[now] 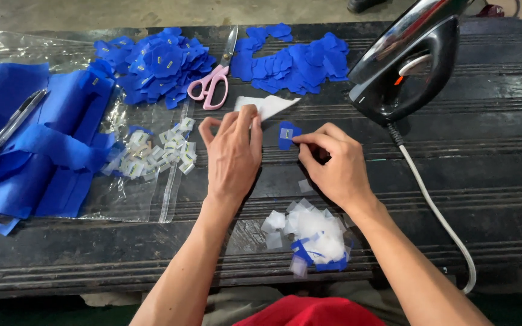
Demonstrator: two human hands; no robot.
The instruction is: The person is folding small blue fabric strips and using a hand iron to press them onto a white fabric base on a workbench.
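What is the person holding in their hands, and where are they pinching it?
The right hand pinches a small blue fabric piece by its right edge with the fingers. The left hand touches a white paper piece.

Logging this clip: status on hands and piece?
Left hand pinching white strip. Right hand fingertips on blue fabric piece. Iron parked right, clear.

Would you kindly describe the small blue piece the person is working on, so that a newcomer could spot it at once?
Start at the black iron on the dark table and look left toward the hands. The blue piece lies just ahead of the right hand, whose fingertips pinch its edge. Unlike the heaped blue pieces beyond, it lies alone and bears a pale square.
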